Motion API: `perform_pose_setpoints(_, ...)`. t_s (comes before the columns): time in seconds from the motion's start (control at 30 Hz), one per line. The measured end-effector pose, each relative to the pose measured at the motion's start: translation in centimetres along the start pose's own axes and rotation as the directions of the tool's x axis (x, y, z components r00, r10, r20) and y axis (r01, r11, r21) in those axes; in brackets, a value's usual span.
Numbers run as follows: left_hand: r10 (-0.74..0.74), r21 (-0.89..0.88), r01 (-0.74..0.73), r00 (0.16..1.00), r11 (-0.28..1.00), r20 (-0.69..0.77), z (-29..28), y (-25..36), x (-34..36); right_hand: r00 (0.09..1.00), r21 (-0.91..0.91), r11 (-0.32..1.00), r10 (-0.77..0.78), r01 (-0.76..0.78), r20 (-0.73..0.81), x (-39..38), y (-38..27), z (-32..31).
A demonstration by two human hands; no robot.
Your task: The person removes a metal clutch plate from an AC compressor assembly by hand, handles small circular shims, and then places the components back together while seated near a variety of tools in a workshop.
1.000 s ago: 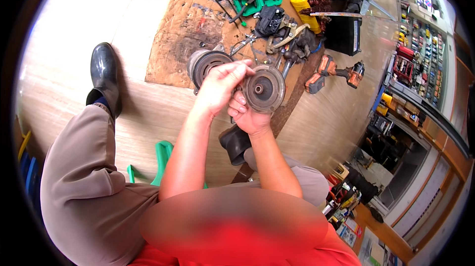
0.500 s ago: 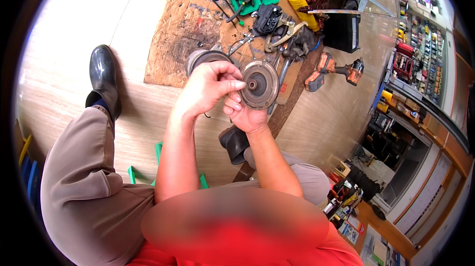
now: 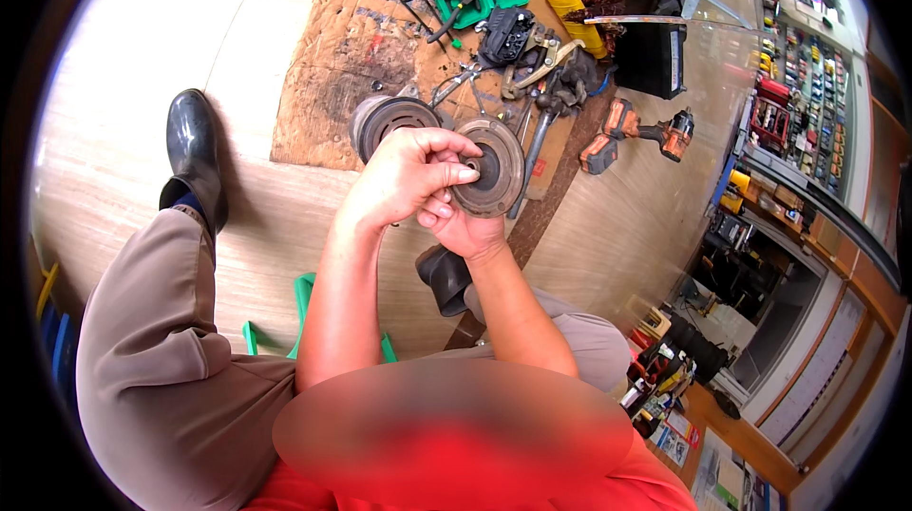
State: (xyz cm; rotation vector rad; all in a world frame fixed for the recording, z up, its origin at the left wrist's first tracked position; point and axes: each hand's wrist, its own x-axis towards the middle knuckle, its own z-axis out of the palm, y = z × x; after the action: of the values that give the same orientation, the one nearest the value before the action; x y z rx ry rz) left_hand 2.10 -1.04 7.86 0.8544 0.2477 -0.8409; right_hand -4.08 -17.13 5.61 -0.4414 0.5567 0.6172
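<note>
Now the left hand (image 3: 408, 174) has moved from the edge of the metal wheel (image 3: 494, 169) to its middle, so work seems centred there. I cannot tell if its fingers pinch. The right hand (image 3: 471, 234) grips the wheel's near side; a round can (image 3: 367, 123) sits left of the wheel.

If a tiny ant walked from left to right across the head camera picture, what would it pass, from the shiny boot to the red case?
Shiny black boot → left hand → round metal disc → orange-and-black power tool → red case.
</note>
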Motion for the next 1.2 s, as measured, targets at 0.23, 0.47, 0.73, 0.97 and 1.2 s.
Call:
perform_pose_setpoints(0.23, -0.026, -0.038, 0.027, 0.999, 0.999, 0.022, -0.1, 0.2, -0.2, 1.000, -0.009, 1.000, -0.005, 0.005, 0.010, 0.0, 0.0, -0.2)
perform_pose_setpoints(0.47, -0.071, 0.033, 0.070, 0.997, 0.997, 0.038, -0.8, -0.4, 0.0, 1.000, -0.004, 1.000, -0.012, 0.012, 0.005, -0.1, 0.1, -0.3)
perform_pose_setpoints(0.73, 0.233, -0.203, -0.493, 0.683, 0.846, -0.692, -7.7, -1.6, 0.6, 0.992, 0.010, 0.994, -0.106, 0.105, 0.074, -0.7, -2.2, -0.5)
perform_pose_setpoints(0.97, 0.253, -0.253, -0.562, 0.670, 0.787, -0.698, -7.8, -2.5, 1.2, 0.988, 0.033, 0.989, -0.149, 0.147, 0.046, -0.7, -3.0, 0.0)
perform_pose_setpoints(1.2, 0.198, -0.054, -0.201, 0.978, 0.978, -0.065, -3.8, -0.2, -0.7, 0.973, -0.303, 0.943, -0.186, 0.136, -0.140, 0.4, -1.7, 0.6)
